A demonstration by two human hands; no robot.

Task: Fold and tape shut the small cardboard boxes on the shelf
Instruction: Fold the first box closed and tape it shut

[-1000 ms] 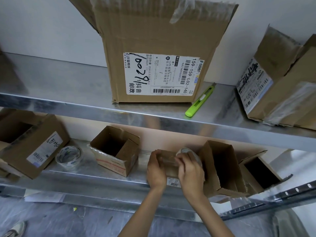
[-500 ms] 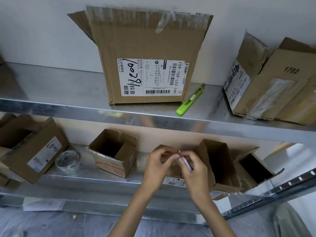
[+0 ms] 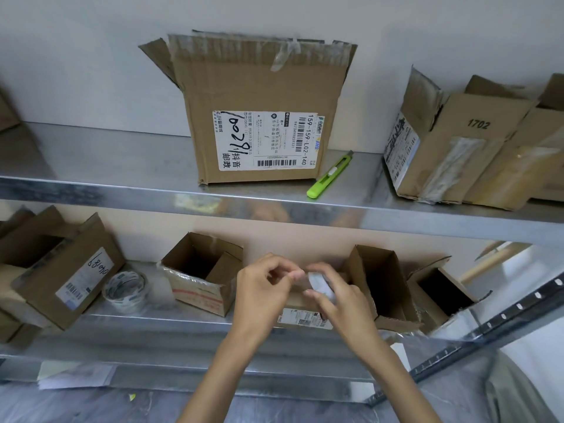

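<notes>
Left grip [image 3: 262, 288] pinched, perhaps on tape end [image 3: 301, 277]; right grip [image 3: 338, 303] round tape roll [image 3: 317, 282], above small box [image 3: 305, 317] near shelf [image 3: 183, 319] edge.

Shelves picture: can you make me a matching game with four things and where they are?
1. green cutter
2. loose tape roll
3. box marked 1702
4. right hand

A. lower shelf, left side
B. upper shelf, right side
C. upper shelf, beside the big labelled box
D. gripping a second tape roll over a small box

Pairs: 1-C, 2-A, 3-B, 4-D
</notes>
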